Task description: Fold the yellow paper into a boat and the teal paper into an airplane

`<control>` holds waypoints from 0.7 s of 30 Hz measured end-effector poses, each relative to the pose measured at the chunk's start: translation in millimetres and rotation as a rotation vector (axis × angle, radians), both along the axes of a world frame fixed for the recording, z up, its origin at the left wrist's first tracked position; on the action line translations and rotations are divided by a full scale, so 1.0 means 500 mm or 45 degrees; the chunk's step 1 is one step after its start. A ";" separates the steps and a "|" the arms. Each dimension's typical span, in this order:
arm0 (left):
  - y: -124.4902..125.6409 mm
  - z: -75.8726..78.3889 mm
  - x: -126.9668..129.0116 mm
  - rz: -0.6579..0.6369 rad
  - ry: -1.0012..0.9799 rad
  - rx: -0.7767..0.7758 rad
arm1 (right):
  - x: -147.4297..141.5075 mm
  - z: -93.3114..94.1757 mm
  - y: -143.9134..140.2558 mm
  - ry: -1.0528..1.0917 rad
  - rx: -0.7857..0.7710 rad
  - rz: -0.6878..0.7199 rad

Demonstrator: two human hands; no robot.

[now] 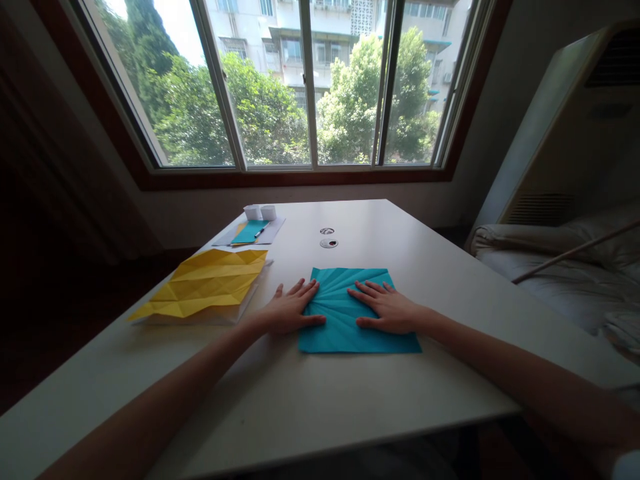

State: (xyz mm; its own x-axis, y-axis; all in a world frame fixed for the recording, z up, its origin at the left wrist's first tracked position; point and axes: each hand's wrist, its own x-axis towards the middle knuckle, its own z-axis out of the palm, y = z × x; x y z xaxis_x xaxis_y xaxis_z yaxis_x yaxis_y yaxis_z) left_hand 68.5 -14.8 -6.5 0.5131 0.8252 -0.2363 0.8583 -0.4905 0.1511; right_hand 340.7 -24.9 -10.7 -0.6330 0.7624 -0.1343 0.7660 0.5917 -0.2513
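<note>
A blue sheet of paper [340, 339] lies on the white table in front of me, with crease lines fanning out from its left side. At its left edge rests my left hand [290, 310], fingers spread, thumb and fingertips on the paper. My right hand [390, 310] lies flat on the right part of the sheet, its fingers apart. Neither hand grips anything. Left of my left hand is a yellow creased sheet [205, 283], partly raised in folds, on top of white paper [235, 313].
On the table [320, 413], farther back at left, a pen [261, 231] lies on blue paper [247, 233] near two small white containers [260, 213]. Two round discs [329, 243] lie beyond the blue sheet. A sofa [540, 253] stands at right, a window ahead.
</note>
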 end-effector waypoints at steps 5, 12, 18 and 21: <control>0.013 0.003 -0.023 -0.075 -0.023 0.019 | -0.001 0.010 -0.005 -0.004 0.035 0.018; 0.017 0.028 -0.041 -0.291 -0.083 0.395 | -0.007 0.021 -0.012 0.054 0.273 0.007; -0.005 0.041 -0.014 -0.348 0.014 0.491 | -0.014 0.030 -0.016 0.178 0.367 0.172; -0.024 0.039 0.007 -0.252 0.053 0.548 | -0.015 0.027 -0.021 0.181 0.344 0.286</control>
State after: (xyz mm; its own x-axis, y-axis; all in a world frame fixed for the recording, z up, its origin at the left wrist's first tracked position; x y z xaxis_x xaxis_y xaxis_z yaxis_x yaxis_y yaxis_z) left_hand 72.2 -26.8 13.2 0.6677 0.7398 0.0822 0.7430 -0.6556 -0.1345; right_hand 333.1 -35.2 2.8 -0.7862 0.5985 0.1538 0.5785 0.8003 -0.1577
